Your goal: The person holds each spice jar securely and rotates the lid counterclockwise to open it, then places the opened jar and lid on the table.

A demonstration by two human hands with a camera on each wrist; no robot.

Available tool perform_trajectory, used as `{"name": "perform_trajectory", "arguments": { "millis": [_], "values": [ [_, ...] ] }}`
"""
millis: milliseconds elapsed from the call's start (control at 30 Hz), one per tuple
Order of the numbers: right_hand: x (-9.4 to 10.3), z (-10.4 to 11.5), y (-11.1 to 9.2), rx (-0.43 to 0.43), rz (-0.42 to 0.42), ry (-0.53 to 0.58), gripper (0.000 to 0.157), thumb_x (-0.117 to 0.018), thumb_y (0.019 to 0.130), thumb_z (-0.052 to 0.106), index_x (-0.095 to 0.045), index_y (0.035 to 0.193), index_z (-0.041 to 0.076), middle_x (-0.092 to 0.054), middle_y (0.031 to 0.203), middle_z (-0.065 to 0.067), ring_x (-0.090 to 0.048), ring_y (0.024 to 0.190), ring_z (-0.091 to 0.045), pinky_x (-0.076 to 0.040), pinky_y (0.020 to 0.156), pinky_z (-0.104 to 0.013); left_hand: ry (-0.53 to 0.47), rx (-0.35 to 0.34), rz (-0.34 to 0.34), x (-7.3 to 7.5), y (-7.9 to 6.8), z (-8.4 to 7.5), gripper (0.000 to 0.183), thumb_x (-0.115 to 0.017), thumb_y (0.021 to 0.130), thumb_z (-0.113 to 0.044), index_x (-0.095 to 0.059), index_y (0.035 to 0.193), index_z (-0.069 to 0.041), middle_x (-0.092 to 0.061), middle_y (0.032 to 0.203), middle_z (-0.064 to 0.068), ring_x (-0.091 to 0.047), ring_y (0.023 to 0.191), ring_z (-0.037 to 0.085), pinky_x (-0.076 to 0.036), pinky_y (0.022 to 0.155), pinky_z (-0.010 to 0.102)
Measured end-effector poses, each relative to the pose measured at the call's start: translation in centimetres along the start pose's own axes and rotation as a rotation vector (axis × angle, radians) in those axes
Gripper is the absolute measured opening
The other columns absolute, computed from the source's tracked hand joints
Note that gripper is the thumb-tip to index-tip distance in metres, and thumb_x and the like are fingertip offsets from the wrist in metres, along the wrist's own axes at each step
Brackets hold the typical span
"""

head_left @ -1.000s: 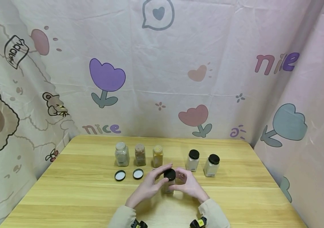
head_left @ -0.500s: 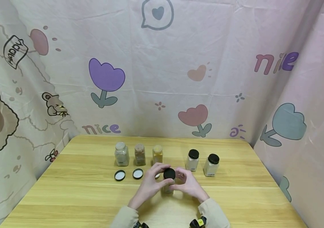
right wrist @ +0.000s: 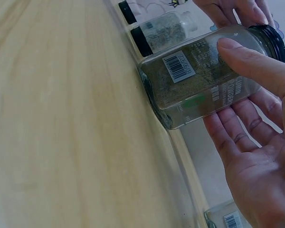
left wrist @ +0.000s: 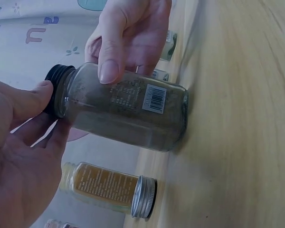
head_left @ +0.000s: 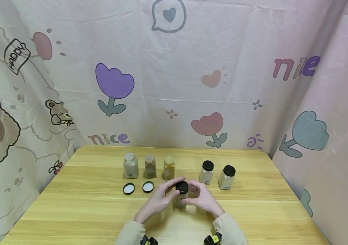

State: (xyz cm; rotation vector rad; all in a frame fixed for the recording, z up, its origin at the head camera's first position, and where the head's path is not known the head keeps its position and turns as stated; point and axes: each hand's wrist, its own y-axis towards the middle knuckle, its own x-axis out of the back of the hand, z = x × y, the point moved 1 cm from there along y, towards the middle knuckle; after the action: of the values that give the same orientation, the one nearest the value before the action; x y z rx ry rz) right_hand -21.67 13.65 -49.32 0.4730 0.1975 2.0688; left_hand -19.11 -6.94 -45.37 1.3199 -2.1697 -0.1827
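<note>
A glass spice jar (head_left: 181, 202) filled with grey-brown powder stands upright on the wooden table, with a black screw lid (head_left: 182, 186) on top. My left hand (head_left: 160, 199) pinches that lid between thumb and fingers, as the left wrist view shows up close. Lower down, my right hand (right wrist: 256, 166) grips the jar's body (right wrist: 194, 71), thumb on one face and fingers behind. A barcode label (left wrist: 154, 99) shows near the jar's base.
Three lidless jars stand behind on the left: one pale (head_left: 131, 167), one brown (head_left: 151, 168), one yellow (head_left: 169, 169). Upturned black lids (head_left: 129, 189) lie before them. Two jars with black lids (head_left: 206, 174) stand at the right. A patterned curtain (head_left: 174, 68) hangs behind the table.
My left hand turned at the lid, its thumb swinging to the right and then back to the left. My right hand and the jar have stayed in place.
</note>
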Motion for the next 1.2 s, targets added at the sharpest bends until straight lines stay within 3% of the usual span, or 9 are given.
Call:
{"name": "perform_trajectory", "arguments": {
  "millis": [100,233,400,567,733,833,1000,1200],
  "values": [
    [0.0,0.0,0.0,-0.003,0.002,0.004,0.047,-0.082,0.08,0.004,-0.062,0.122,-0.001,-0.065,0.122,-0.023,-0.063,0.113,-0.001,-0.047,0.109,-0.017,0.014,-0.002,-0.033,-0.1,0.0,0.0,0.043,-0.061,0.099,-0.011,-0.054,0.139,0.003,-0.061,0.137,0.023,-0.058,0.128,0.041,-0.049,0.111,0.047],
    [0.1,0.0,-0.1,-0.008,0.004,0.009,0.045,-0.081,0.08,0.004,-0.063,0.12,-0.001,-0.066,0.119,-0.016,-0.063,0.112,-0.002,-0.048,0.108,-0.018,0.051,-0.013,-0.129,-0.4,0.1,-0.1,0.044,-0.071,0.092,-0.013,-0.06,0.132,0.002,-0.066,0.126,0.019,-0.065,0.118,0.037,-0.056,0.103,0.046],
    [0.1,0.1,-0.1,-0.012,0.004,0.016,0.044,-0.081,0.081,0.004,-0.062,0.121,-0.001,-0.066,0.117,-0.005,-0.064,0.111,-0.002,-0.049,0.107,-0.017,0.093,0.035,-0.206,-0.9,0.1,-0.3,0.049,-0.081,0.085,-0.021,-0.064,0.128,-0.006,-0.065,0.12,0.009,-0.067,0.113,0.027,-0.058,0.101,0.041],
    [0.1,0.2,-0.1,-0.013,0.004,0.01,0.045,-0.081,0.081,0.004,-0.062,0.121,-0.001,-0.067,0.117,-0.009,-0.064,0.11,-0.001,-0.049,0.107,-0.017,0.158,0.029,-0.149,-0.7,0.1,-0.4,0.05,-0.075,0.091,-0.025,-0.061,0.135,-0.007,-0.062,0.135,0.011,-0.061,0.125,0.03,-0.054,0.107,0.045],
    [0.0,0.3,0.0,-0.006,0.003,0.008,0.046,-0.082,0.08,0.004,-0.062,0.121,-0.001,-0.066,0.12,-0.021,-0.064,0.112,-0.001,-0.048,0.108,-0.017,0.125,-0.021,-0.025,0.0,0.0,-0.4,0.046,-0.059,0.101,-0.016,-0.052,0.143,0.001,-0.053,0.148,0.021,-0.053,0.135,0.04,-0.046,0.113,0.052],
    [0.0,0.3,0.0,-0.003,0.001,0.008,0.047,-0.082,0.08,0.003,-0.062,0.122,-0.001,-0.066,0.12,-0.024,-0.064,0.111,-0.001,-0.049,0.108,-0.018,0.127,-0.013,-0.004,0.1,-0.1,-0.4,0.045,-0.057,0.101,-0.012,-0.051,0.143,0.002,-0.055,0.147,0.02,-0.055,0.133,0.039,-0.047,0.113,0.051],
    [0.0,0.2,0.0,-0.001,0.001,0.01,0.047,-0.082,0.08,0.003,-0.062,0.123,0.0,-0.066,0.12,-0.022,-0.064,0.111,-0.001,-0.05,0.107,-0.019,0.12,-0.004,-0.038,0.1,0.0,-0.3,0.042,-0.062,0.098,-0.013,-0.057,0.138,0.0,-0.063,0.139,0.017,-0.059,0.128,0.038,-0.051,0.109,0.051],
    [0.1,0.1,0.0,0.017,0.003,0.008,0.046,-0.081,0.08,0.003,-0.062,0.122,-0.001,-0.068,0.116,-0.012,-0.064,0.11,-0.002,-0.051,0.106,-0.021,0.098,-0.017,-0.154,-0.3,0.1,-0.1,0.042,-0.075,0.088,-0.015,-0.064,0.126,0.001,-0.068,0.121,0.014,-0.065,0.117,0.035,-0.055,0.104,0.046]
  ]
}}
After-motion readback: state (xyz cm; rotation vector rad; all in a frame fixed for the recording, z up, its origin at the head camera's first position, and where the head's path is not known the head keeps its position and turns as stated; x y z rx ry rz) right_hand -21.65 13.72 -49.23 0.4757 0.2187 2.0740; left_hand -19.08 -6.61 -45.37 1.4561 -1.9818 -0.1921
